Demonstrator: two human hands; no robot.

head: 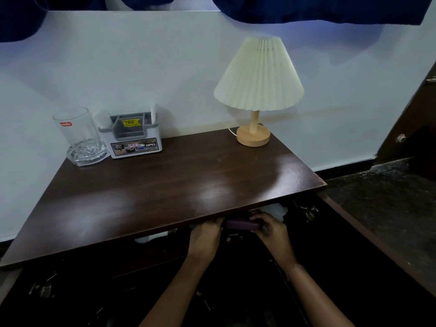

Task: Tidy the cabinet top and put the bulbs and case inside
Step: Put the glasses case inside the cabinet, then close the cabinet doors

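Item: dark purple oblong case (pixel 243 224), held endwise between left hand (pixel 205 237) and right hand (pixel 271 232), just under the front edge of the dark wooden cabinet top (pixel 165 185); interior dim. Judged best slid in level, both grips kept closed until it rested; bulbs not discernible.

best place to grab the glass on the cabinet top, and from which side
Grip the glass around its straight upper wall, above the thick faceted base, coming from the front or its left. It stands upright, and the organizer crowds its right side.
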